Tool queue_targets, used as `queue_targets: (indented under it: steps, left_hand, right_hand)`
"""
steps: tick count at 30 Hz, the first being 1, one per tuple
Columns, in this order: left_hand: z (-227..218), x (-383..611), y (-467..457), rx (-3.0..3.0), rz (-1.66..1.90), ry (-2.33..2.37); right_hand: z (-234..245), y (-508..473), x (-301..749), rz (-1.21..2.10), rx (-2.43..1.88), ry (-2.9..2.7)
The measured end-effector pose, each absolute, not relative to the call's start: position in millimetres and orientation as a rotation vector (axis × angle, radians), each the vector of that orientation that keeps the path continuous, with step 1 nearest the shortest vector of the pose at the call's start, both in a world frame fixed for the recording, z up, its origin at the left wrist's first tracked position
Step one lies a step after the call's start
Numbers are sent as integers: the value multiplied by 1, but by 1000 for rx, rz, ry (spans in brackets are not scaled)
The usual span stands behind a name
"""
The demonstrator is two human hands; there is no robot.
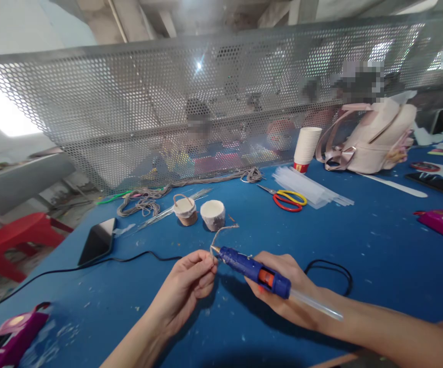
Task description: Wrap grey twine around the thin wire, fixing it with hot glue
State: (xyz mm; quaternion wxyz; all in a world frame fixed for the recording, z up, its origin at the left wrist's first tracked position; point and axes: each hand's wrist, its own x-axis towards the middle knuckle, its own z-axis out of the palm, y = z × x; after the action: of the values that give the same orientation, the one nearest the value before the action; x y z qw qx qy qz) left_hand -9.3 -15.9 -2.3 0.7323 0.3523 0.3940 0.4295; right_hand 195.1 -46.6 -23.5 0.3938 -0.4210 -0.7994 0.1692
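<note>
Between the thumb and fingers of my left hand (194, 278) is pinched the end of a short piece of grey-brown cord (221, 231), its free part curving up and to the right. My right hand (288, 286) is wrapped round a blue hot glue gun (244, 265). The gun's metal tip is at the cord, close to my left fingertips. From the gun's rear sticks out a clear glue stick (316, 303). Beyond my hands stand two small cups, a white-lined cup (213, 215) and a cup with an arched handle (186, 212).
Scissors (288, 199), clear glue sticks (307, 186), stacked paper cups (306, 148) and a pink backpack (374, 135) lie to the right. Along the back runs grey cord (190, 181) before a perforated metal screen (148, 102). A phone (98, 240) and black cable (129, 258) are left.
</note>
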Motion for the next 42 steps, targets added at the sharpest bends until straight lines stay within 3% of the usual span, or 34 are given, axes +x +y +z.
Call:
queue_targets:
  steps: [23,32,36,42]
  left_hand:
    - [-5,-10,-16,907,1040,943]
    - [-5,-17,-6,882,1167,1017]
    - [-2,-18,-5,870,1235,1041]
    - [-5,-17,-6,912,1256,1066]
  right_hand:
    - [-23,-47,198,443,-1079,-2027]
    - [-37,-26,214,362,-702,-2176]
    - [-34,-8,224,478,-993,-2107]
    - [-39,26,226,676,-1405,-1580]
